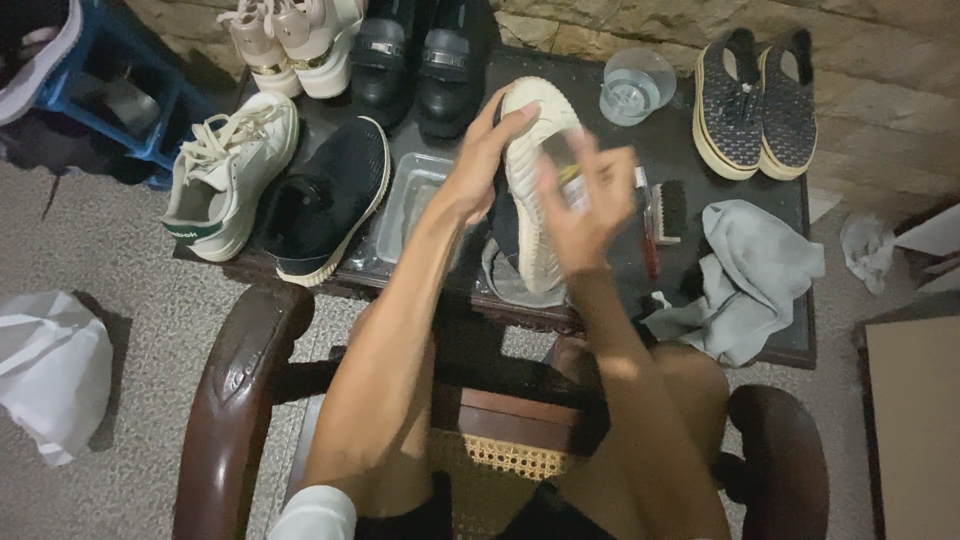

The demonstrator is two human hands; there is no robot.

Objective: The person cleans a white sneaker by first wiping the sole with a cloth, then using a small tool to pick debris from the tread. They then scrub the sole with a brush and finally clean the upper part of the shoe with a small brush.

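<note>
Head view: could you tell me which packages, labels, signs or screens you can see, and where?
Small bottle: held in the right hand, blurred, with a yellowish label band.
White sneaker: left end of the table, green heel tab bearing lettering.
Cardboard box: floor, far right, plain brown.

Left hand (480, 165) holding cream-soled shoe (535, 180) sole-up over dark table (780, 345), right hand (585, 205) blurred against it, grey cloth (745, 280) beside
</note>
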